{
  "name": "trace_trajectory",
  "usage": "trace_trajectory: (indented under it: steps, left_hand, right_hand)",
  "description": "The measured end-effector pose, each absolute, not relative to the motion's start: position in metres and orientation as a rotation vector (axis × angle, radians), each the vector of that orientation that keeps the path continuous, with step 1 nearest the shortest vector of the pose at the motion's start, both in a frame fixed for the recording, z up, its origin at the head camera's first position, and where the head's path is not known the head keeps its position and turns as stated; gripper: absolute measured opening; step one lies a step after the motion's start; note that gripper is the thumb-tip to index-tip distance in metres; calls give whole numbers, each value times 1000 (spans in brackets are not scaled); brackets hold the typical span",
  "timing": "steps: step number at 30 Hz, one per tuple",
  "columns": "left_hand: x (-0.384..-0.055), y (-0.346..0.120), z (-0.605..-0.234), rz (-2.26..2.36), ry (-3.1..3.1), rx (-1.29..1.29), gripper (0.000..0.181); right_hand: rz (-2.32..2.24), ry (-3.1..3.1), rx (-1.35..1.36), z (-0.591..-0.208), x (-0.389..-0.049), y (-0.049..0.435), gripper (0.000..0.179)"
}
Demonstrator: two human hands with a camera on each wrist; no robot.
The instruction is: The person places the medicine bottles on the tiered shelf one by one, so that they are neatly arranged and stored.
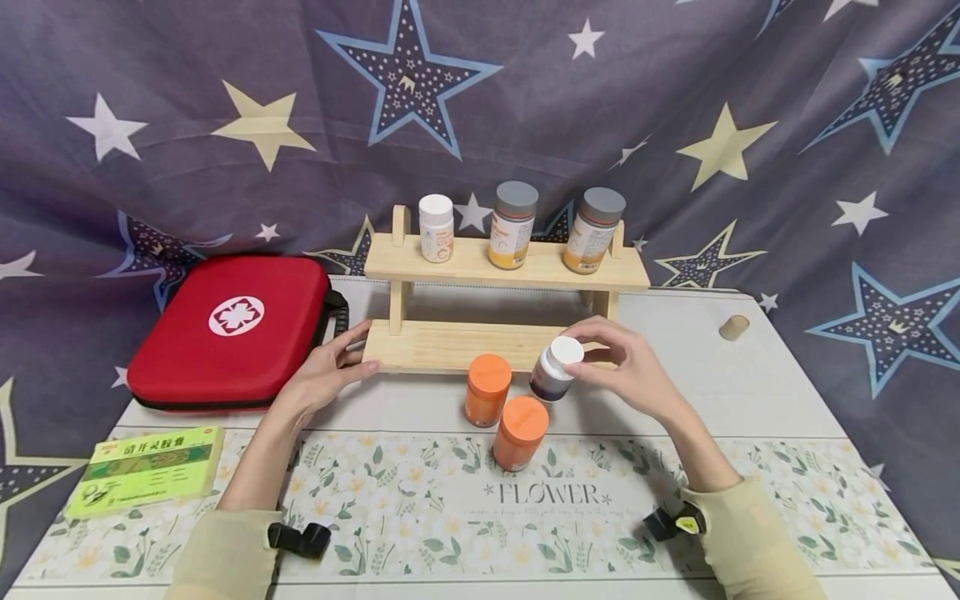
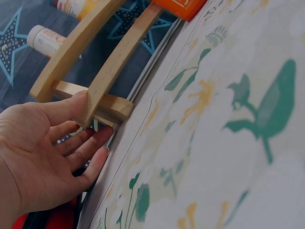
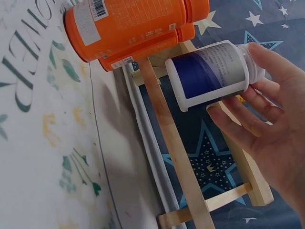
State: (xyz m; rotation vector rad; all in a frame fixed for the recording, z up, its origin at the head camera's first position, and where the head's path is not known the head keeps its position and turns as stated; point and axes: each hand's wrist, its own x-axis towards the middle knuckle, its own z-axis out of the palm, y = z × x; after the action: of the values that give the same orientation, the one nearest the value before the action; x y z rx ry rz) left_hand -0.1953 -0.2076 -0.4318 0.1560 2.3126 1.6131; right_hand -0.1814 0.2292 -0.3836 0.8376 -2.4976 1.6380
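Between the thumb and fingers of my right hand [image 1: 626,364] is a white-and-blue pill bottle [image 1: 553,375], held near its white cap. It tilts in front of the lower tier of the wooden two-tier rack [image 1: 450,343]; in the right wrist view the blue-and-grey label of the pill bottle [image 3: 205,71] shows. My left hand [image 1: 327,371] grips the left end of that lower tier, thumb on the board [image 2: 90,102] and fingers beyond and beneath it. Two orange bottles [image 1: 487,392] [image 1: 521,433] stand on the table just left of the held bottle.
On the upper tier stand a white bottle [image 1: 437,229] and two grey-capped bottles [image 1: 513,225] [image 1: 594,229]. A red first-aid case [image 1: 225,350] and a green medicine box [image 1: 146,471] lie at the left. A small cork-like cylinder [image 1: 733,327] lies at the right.
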Motion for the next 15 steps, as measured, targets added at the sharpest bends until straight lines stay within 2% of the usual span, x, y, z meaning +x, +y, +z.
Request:
trace_trajectory:
  steps: [15]
  left_hand:
    - [-196,-207,-432,1599,2328,147,84]
  right_hand:
    - [1567,-2450,624,-386,-188,233,35]
